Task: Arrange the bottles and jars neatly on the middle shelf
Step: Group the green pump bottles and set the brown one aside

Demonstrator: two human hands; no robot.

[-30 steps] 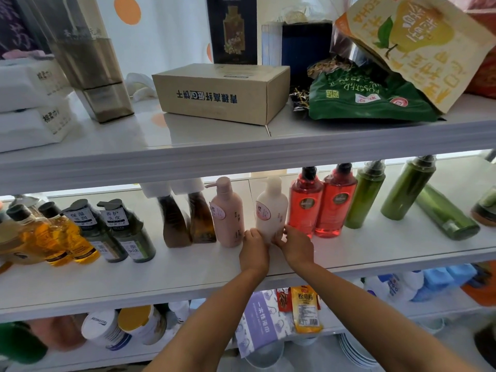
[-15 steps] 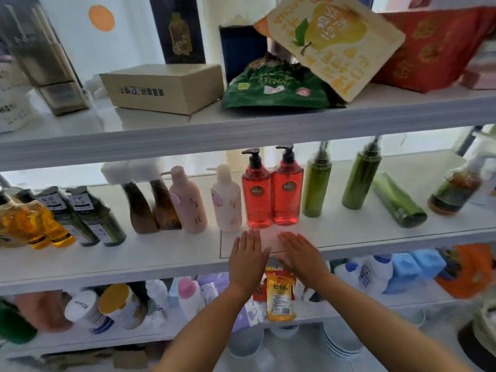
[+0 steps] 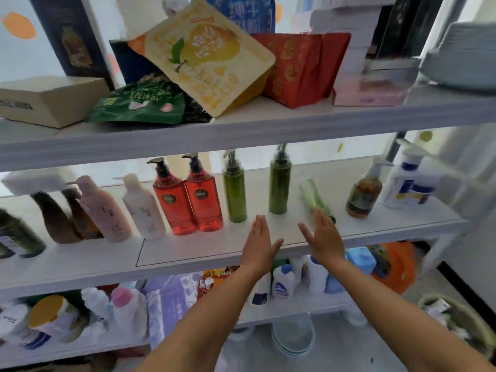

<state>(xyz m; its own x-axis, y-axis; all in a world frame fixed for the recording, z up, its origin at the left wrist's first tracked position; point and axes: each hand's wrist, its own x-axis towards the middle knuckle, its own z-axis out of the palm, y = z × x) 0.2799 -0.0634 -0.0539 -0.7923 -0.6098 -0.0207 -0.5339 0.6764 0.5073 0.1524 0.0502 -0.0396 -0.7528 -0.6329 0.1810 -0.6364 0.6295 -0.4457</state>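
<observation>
flat hands in front of the last unsorted bottles

middle shelf (image 3: 204, 253) across the whole width of the frame, carrying one row of bottles toward its back. grouped by kind and colour, most likely on purpose, for a neat look. at the left two brown bottles (image 3: 53, 218), then a pink bottle (image 3: 103, 210) beside a white bottle (image 3: 143, 210). at the centre two red pump bottles (image 3: 174, 202), touching side by side. right of these, two upright green bottles (image 3: 236, 194), standing apart and not yet closed up as a pair. further right a pale green bottle (image 3: 312, 194), apparently lying on its side with the cap toward the back. after that an amber pump bottle (image 3: 363, 194) and a white and blue pump bottle (image 3: 410, 186) near the right post.

left hand (image 3: 261, 242) and right hand (image 3: 323, 237) at lower centre, both flat with straight fingers, holding nothing. left hand before the gap between the green bottles, touching none. right hand with fingertips over the near end of the pale green bottle; contact impossible to tell. probably held so to push the loose bottles together or to raise the lying one, as a judgement only.

hard to make out: everything blurred, labels unreadable. near end of the pale green bottle hidden behind the right fingers. tops of the brown bottles lost in a white blur under the upper shelf (image 3: 241, 135). dark labelled bottle (image 3: 16, 237) cut off by the left edge.
</observation>
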